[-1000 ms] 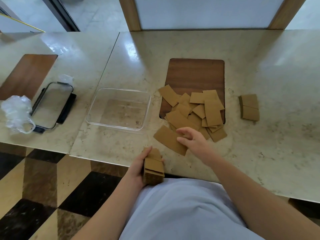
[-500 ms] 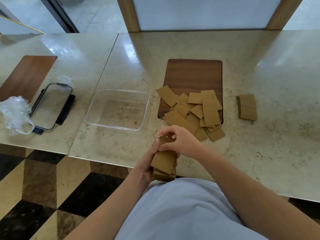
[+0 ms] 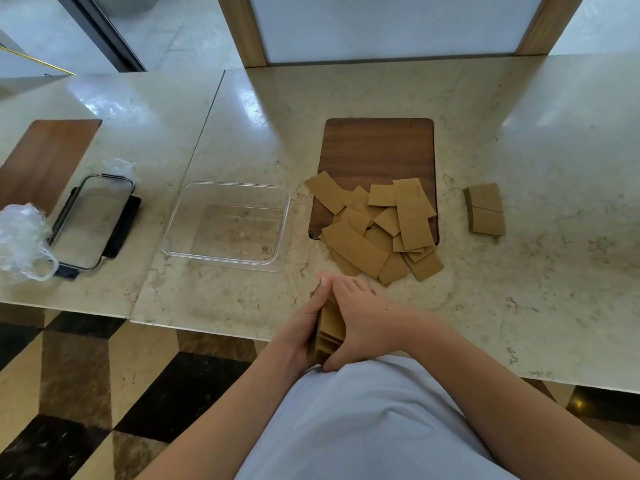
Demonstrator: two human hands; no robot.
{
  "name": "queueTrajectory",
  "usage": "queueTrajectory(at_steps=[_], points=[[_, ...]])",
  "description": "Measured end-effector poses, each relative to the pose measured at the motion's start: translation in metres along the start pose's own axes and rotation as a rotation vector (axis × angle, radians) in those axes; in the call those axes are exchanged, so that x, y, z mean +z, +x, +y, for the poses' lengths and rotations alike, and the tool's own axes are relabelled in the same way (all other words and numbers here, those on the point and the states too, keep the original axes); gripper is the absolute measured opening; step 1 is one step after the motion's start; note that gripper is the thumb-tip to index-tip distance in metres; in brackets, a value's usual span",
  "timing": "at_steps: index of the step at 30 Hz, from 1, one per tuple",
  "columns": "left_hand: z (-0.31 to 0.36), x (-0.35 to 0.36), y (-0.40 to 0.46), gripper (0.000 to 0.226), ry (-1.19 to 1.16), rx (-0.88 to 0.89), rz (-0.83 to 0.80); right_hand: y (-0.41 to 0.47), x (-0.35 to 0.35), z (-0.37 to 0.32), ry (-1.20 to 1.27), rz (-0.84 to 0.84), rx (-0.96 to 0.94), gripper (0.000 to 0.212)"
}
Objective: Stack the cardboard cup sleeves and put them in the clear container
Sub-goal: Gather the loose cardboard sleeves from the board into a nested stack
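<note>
Sleeves [image 3: 330, 329], a short stack of them, sit squeezed on edge between both hands at the near rim of the marble counter [image 3: 519, 289]. Left hand [image 3: 304, 327] curls round the stack's left side, thumb up along it; right hand [image 3: 363, 320] presses flat-fingered against the right face, thumb tucked under the near end. Looks like squaring-up: both palms act as stops so the edges line up before the stack goes anywhere.

Loose pile [image 3: 377, 230] lies just beyond the hands, half on one dark wooden board [image 3: 379, 147], half spilling onto the marble toward the person, within easy reach for picking. Roughly a dozen pieces show on top; overlap hides the true count.

One clear container [image 3: 277, 216] sits left of the pile, nothing in it, so no stack delivered yet. One small finished stack [image 3: 485, 209] waits well right of the board.

Far left: a second board [image 3: 48, 157], one lidded tray [image 3: 90, 220], one crumpled plastic bag [image 3: 20, 237].
</note>
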State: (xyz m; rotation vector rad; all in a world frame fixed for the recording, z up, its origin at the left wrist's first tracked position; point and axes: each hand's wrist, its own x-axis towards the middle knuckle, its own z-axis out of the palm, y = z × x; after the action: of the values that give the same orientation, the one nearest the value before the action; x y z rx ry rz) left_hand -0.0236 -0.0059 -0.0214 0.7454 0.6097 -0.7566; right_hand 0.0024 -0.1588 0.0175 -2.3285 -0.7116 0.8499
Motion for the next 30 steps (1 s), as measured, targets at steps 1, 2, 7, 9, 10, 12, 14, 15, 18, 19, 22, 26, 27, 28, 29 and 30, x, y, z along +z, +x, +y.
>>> queueTrajectory(at_steps=[1,2,7,9,10,12,14,15,18,19,22,26,27,28,29,30], points=[[0.0,0.001,0.0,0.071,-0.006,-0.005,-0.009,0.0,0.0,-0.001,-0.003,0.007,-0.001,0.129],[0.001,0.003,-0.001,0.073,-0.012,-0.006,-0.019,0.0,0.001,-0.001,-0.007,0.015,-0.002,0.127],[-0.001,0.005,-0.004,0.085,-0.011,0.003,-0.023,-0.001,0.003,-0.003,-0.002,0.031,-0.021,0.125],[-0.003,0.005,-0.004,0.087,-0.001,0.012,-0.01,-0.002,0.005,-0.003,0.004,0.03,-0.028,0.123],[-0.004,0.006,-0.004,0.088,-0.002,0.012,-0.007,-0.002,0.006,-0.004,0.002,0.025,-0.031,0.122],[-0.007,0.005,-0.003,0.091,-0.015,-0.001,0.01,-0.003,0.007,-0.004,0.0,-0.003,-0.034,0.127],[-0.009,0.003,-0.002,0.094,-0.031,-0.032,0.034,-0.004,0.007,-0.005,-0.02,-0.038,-0.031,0.135],[-0.009,0.003,-0.002,0.094,-0.036,-0.043,0.045,-0.003,0.006,-0.005,-0.037,-0.045,-0.031,0.135],[-0.006,0.004,-0.002,0.089,-0.03,-0.038,0.034,-0.002,0.006,-0.007,-0.057,-0.028,-0.034,0.121],[-0.005,0.004,-0.002,0.088,-0.027,-0.034,0.024,-0.002,0.005,-0.006,-0.057,-0.02,-0.033,0.116],[-0.007,-0.001,-0.007,0.085,-0.021,-0.028,-0.013,-0.004,0.005,-0.001,-0.012,-0.001,-0.029,0.113],[-0.012,-0.002,-0.011,0.075,-0.035,-0.053,-0.051,-0.006,0.008,0.002,0.035,0.08,-0.045,0.112],[-0.012,-0.001,-0.009,0.073,-0.042,-0.038,-0.046,-0.006,0.009,0.001,0.03,0.102,-0.049,0.113],[-0.01,-0.001,-0.008,0.071,-0.048,-0.008,-0.036,-0.005,0.009,-0.001,0.016,0.118,-0.058,0.114],[-0.01,0.0,-0.006,0.069,-0.062,0.02,-0.025,-0.004,0.007,-0.003,-0.006,0.124,-0.068,0.115],[-0.008,0.001,-0.005,0.066,-0.081,0.043,-0.017,-0.003,0.006,-0.004,-0.034,0.126,-0.078,0.116]])
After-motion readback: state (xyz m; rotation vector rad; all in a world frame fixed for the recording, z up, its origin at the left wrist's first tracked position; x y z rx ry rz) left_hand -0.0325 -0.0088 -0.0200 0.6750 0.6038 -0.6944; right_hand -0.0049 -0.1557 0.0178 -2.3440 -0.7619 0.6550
